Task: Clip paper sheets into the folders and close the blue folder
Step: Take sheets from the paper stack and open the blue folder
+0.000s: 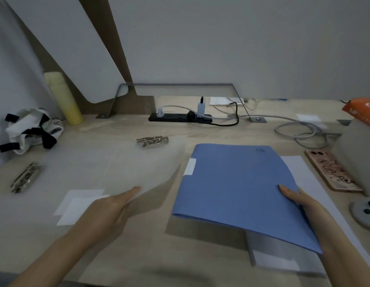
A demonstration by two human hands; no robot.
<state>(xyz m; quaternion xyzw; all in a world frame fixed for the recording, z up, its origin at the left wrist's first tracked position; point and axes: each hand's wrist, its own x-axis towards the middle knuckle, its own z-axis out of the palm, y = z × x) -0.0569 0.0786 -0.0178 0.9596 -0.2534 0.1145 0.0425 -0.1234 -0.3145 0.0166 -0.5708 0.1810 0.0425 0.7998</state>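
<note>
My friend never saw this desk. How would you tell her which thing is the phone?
Find the big blue folder in the middle of the desk. Just past its right edge, beyond the white paper, the phone lies flat with its back up. It is the only pinkish thing with cartoon drawings, unlike the plain grey round disc nearer the person.

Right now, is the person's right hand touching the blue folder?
Touching. The head view shows the right hand gripping the blue folder at its right edge, skin lying directly on the blue cover with no gap.
</note>
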